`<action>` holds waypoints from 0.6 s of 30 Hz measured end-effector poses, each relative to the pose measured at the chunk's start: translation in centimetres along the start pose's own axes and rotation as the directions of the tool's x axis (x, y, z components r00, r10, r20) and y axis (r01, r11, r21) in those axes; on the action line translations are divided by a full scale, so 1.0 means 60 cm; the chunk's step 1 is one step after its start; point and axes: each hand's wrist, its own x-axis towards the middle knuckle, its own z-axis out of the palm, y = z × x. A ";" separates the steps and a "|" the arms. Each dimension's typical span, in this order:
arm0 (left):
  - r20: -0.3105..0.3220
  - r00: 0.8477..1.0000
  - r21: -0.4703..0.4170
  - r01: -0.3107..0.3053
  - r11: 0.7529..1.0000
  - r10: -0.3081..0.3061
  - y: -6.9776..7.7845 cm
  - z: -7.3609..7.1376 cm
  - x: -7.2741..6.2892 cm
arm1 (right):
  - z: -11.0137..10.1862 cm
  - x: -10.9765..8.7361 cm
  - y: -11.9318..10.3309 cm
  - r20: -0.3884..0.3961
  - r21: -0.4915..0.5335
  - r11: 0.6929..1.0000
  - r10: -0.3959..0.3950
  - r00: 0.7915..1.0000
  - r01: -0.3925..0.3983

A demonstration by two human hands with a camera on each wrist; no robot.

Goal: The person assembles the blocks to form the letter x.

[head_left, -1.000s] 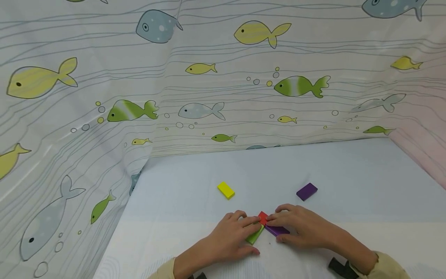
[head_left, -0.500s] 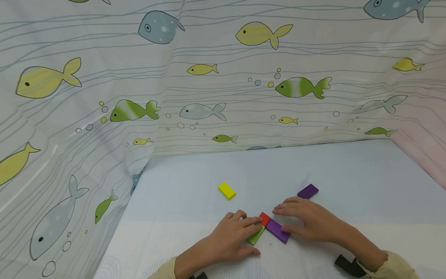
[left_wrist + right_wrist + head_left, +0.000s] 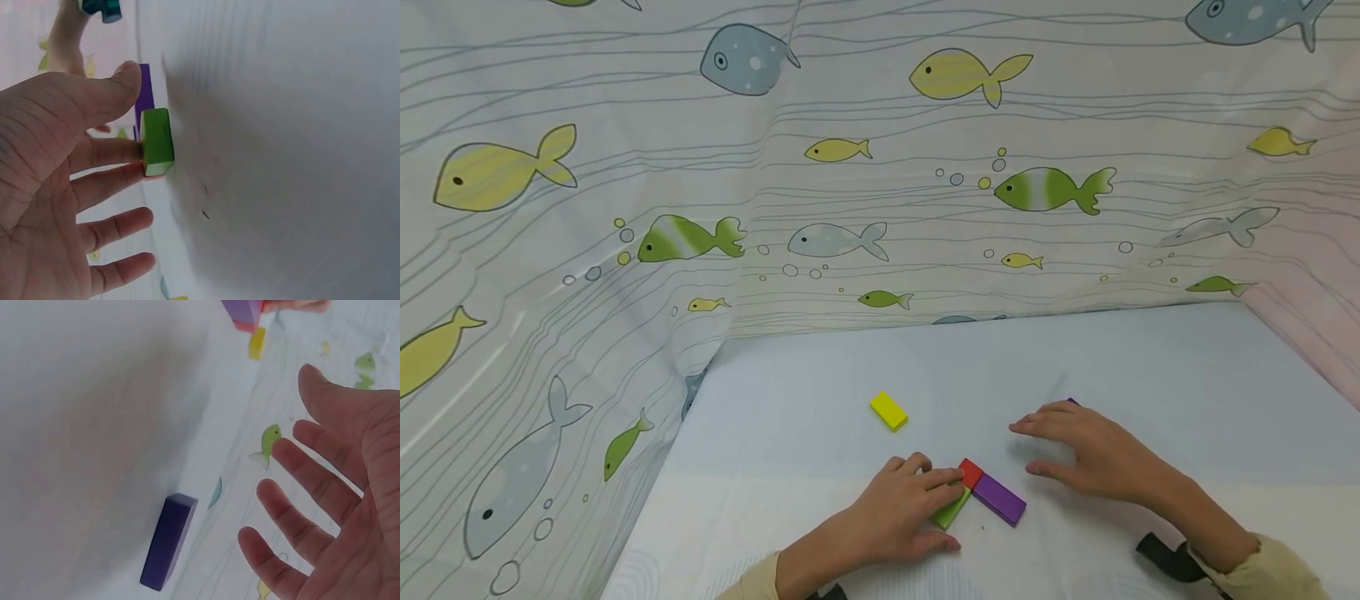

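Note:
My left hand (image 3: pixel 898 512) lies on the table, its fingertips touching the green block (image 3: pixel 952 510) and the red block (image 3: pixel 971 472). A purple block (image 3: pixel 999 500) meets the red one at an angle, so the three form a bent shape. In the left wrist view the green block (image 3: pixel 157 141) shows beyond straight fingers, with the thumb apart from it. My right hand (image 3: pixel 1093 454) hovers with spread fingers and holds nothing. It covers most of a second, darker purple block, whose full length shows in the right wrist view as a dark purple block (image 3: pixel 167 542).
A yellow block (image 3: pixel 889 412) lies farther back on the white table (image 3: pixel 790 400), left of the joined blocks. Behind and at the left hangs a fish-patterned curtain (image 3: pixel 820 192). Dark wrist straps (image 3: pixel 1168 560) sit near the sleeves.
My right hand has let go of the near purple block and moved right and back, over the far dark purple block. The left hand stays in place on the green and red blocks.

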 end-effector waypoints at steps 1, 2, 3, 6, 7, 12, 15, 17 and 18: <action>0.001 1.000 -0.002 -0.001 1.000 0.001 0.000 0.000 0.000 | -0.002 0.000 0.003 -0.002 -0.005 1.000 0.010 1.000 -0.010; 0.003 1.000 -0.005 0.000 1.000 0.000 0.000 0.000 -0.001 | -0.004 0.000 0.005 -0.003 -0.007 1.000 0.021 1.000 -0.021; 0.004 1.000 -0.007 0.001 1.000 -0.001 0.000 0.000 -0.001 | -0.006 0.000 0.008 -0.002 -0.007 0.999 0.033 0.999 -0.033; 0.005 1.000 -0.008 0.001 1.000 -0.001 0.000 0.000 -0.002 | -0.012 -0.001 0.014 0.004 0.001 0.998 0.069 0.998 -0.069; 0.005 1.000 -0.009 0.000 1.000 0.000 -0.001 0.000 -0.002 | -0.013 -0.001 0.017 0.000 0.003 0.997 0.078 0.997 -0.078; 0.007 1.000 -0.016 -0.005 1.000 0.005 -0.002 0.000 -0.002 | -0.016 -0.003 0.030 -0.008 0.009 0.993 0.120 0.993 -0.120; 0.003 1.000 -0.021 -0.010 1.000 0.010 -0.002 0.000 -0.002 | -0.017 -0.003 0.038 -0.007 0.001 0.991 0.134 0.991 -0.134; -0.003 1.000 -0.020 -0.014 1.000 0.014 -0.002 0.000 -0.002 | -0.017 -0.003 0.043 -0.003 -0.007 0.990 0.143 0.990 -0.143; -0.004 1.000 -0.019 -0.014 1.000 0.014 -0.002 0.000 -0.003 | -0.017 -0.003 0.045 -0.003 -0.008 0.989 0.146 0.989 -0.146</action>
